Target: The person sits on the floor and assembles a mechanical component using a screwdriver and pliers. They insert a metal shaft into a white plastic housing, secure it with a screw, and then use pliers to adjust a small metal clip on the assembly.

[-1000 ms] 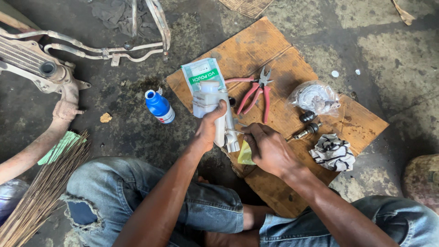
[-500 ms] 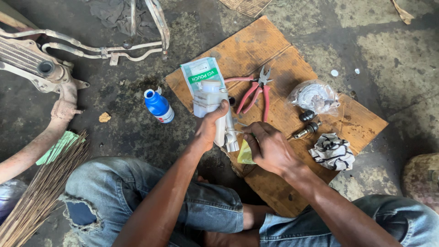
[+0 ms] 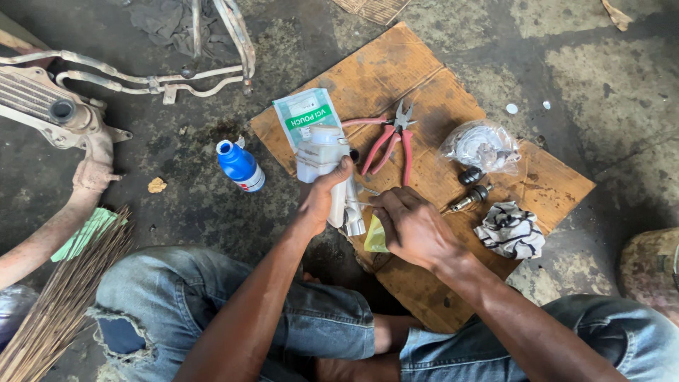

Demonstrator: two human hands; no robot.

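Floor: rough, oil-stained concrete floor [image 3: 580, 78], dark and patchy (a workshop setting, seen from above).
Cardboard: a brown cardboard sheet [image 3: 396, 64] lies flat on the floor and carries most of the small things.
Metal frame: a pale, rusty metal frame [image 3: 106, 106] lies off the cardboard's left edge, with another person's arm [image 3: 42, 244] reaching to it.
Pouch: a green-and-white pouch [image 3: 305, 113] near the cardboard's left corner, partly under the reservoir.
Reservoir: a white plastic reservoir [image 3: 322, 152] at the cardboard's left edge.
Blue bottle: a blue bottle [image 3: 239, 166] lies on the floor just left of the cardboard.
Bag: a clear plastic bag [image 3: 484, 147] towards the right edge, above a striped rag [image 3: 511, 230].
Pliers: red-handled pliers [image 3: 390, 141] mid-cardboard.
Left hand: left hand [image 3: 322, 201], grip closed around the reservoir.
Right hand: right hand [image 3: 414, 226], fingers pinched on a small yellow packet [image 3: 375, 237].
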